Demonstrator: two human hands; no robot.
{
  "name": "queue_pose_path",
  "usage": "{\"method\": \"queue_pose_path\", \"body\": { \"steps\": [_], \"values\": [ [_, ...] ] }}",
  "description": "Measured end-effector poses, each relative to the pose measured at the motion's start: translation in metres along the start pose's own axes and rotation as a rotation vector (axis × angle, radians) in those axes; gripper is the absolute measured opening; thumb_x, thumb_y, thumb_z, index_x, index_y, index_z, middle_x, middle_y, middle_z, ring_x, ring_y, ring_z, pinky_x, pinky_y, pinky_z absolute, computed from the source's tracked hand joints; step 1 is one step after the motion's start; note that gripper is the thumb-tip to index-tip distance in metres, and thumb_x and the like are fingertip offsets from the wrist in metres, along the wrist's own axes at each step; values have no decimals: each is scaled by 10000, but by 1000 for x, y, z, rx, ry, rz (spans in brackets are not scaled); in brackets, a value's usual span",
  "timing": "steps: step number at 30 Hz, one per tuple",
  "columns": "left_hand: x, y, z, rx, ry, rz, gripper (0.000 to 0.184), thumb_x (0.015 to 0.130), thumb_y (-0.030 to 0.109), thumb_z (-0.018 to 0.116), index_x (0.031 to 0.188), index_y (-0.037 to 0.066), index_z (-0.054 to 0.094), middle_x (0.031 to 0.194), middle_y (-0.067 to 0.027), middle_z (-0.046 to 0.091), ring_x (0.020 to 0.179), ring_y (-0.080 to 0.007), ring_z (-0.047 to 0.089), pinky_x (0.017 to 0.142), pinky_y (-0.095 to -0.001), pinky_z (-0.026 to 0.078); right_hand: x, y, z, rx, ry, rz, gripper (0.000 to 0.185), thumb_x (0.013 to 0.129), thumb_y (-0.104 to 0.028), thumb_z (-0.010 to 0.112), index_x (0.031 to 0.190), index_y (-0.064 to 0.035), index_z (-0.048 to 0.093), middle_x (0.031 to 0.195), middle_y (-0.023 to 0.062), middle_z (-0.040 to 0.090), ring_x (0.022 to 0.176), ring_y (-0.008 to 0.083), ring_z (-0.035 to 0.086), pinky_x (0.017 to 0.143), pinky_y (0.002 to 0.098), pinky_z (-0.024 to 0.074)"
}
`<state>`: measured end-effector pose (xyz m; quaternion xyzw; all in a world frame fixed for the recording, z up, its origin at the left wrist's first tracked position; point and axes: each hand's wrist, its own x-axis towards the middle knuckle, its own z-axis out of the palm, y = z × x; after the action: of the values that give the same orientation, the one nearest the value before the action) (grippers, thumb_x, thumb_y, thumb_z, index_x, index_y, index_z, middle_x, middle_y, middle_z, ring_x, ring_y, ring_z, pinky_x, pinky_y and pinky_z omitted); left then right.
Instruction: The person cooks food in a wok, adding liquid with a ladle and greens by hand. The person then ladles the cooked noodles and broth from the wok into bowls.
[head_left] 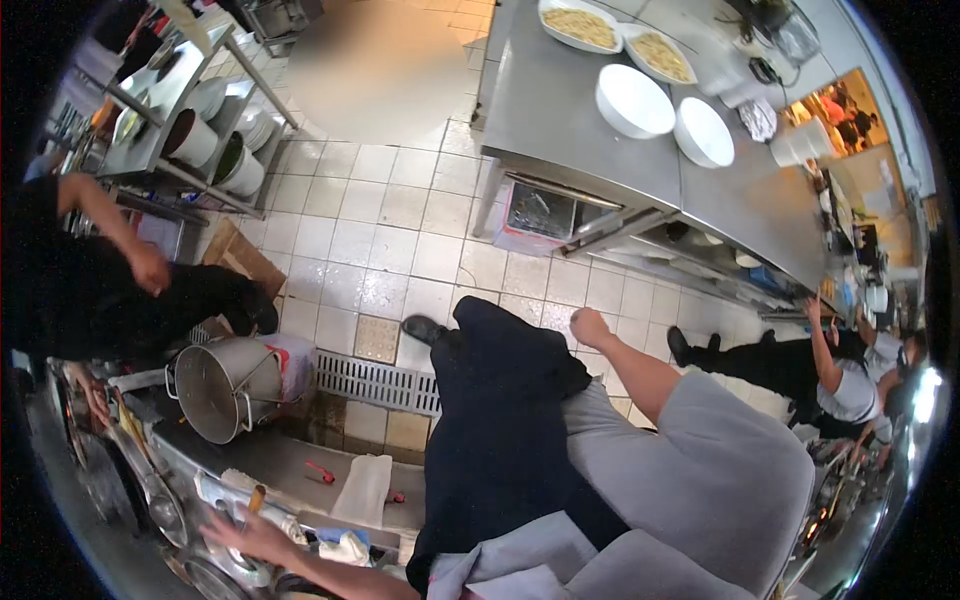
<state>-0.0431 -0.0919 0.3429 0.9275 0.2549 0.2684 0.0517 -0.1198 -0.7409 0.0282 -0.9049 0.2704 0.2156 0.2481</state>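
Note:
My left hand (252, 537) reaches over the cooking line at the lower left, palm turned up and fingers spread. Right beside its fingers stands a wooden handle (257, 498); whether they touch I cannot tell. Metal pans (210, 578) lie below and beyond that hand, partly hidden. A white cloth (362, 490) hangs over the steel ledge near my left forearm. At my other side, my right hand (592, 328) hangs over the tiled floor with its fingers curled in, and nothing shows in it.
A large metal pot (225, 390) stands by the floor drain (375, 384). One co-worker (100, 260) is close on the left; others (840, 370) stand at right. A steel counter (560, 110) carries white bowls (635, 101) and food dishes (580, 26). Shelving (270, 165) holds buckets.

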Motion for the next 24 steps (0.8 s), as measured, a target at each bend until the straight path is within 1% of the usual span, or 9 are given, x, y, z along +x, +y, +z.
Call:
{"method": "queue_pose_path", "body": {
  "steps": [4,5,6,7,9,10,14,20,24],
  "values": [
    [-40,31,51,-249,-139,244,492,871,104,605,1349,71,495,1502,-298,226,1394,-425,254,1087,-488,305,-29,48,-37,133,362,6,230,845,-184,544,884,-22,703,840,201,678,794,384,658,759,424,535],
    [-52,50,55,-214,-217,243,495,871,98,604,1352,70,491,1504,-297,224,1395,-422,254,1091,-480,300,-21,62,-44,164,617,-50,217,859,-176,541,866,-31,703,750,198,659,703,365,652,681,417,526],
    [-67,72,55,-176,-295,243,498,871,91,602,1355,68,487,1505,-296,222,1396,-418,255,1095,-473,294,-18,59,-76,199,556,92,208,867,-173,549,923,-39,697,698,203,634,667,341,644,632,423,501],
    [-82,100,55,-267,-353,252,499,868,85,604,1352,63,486,1505,-294,223,1396,-417,256,1100,-468,284,-14,59,-104,231,700,50,222,841,-187,570,978,-37,660,753,224,644,701,415,630,642,479,502],
    [-106,138,66,-383,-459,283,519,863,102,624,1360,72,478,1509,-282,221,1393,-408,264,1104,-466,281,-7,39,-181,248,893,41,306,834,-153,582,1103,-8,610,734,207,629,687,373,627,632,452,492],
    [-114,152,75,-409,-503,306,538,861,126,641,1369,86,470,1512,-271,217,1389,-401,272,1103,-469,289,8,48,-216,262,963,-62,393,833,-151,585,1191,9,573,815,204,632,822,346,628,708,445,488],
    [-129,250,83,-479,-554,551,517,865,77,626,1357,66,469,1512,-245,234,1390,-391,271,1094,-460,304,60,73,-317,83,1208,28,440,828,-172,606,1233,-5,567,1119,181,607,1060,360,556,889,433,453],
    [-141,434,88,-658,-725,654,515,867,41,606,1359,40,452,1501,-239,254,1361,-391,313,1101,-447,283,112,123,-387,-192,1055,-134,447,849,-280,641,1190,5,590,1145,192,612,1103,347,560,919,444,451],
    [-178,549,103,-766,-751,730,509,863,55,616,1346,34,459,1484,-245,274,1347,-391,331,1094,-445,301,108,141,-392,-263,882,-263,405,900,-333,601,1088,23,641,1018,184,659,981,322,621,903,455,451]
  ]
}}
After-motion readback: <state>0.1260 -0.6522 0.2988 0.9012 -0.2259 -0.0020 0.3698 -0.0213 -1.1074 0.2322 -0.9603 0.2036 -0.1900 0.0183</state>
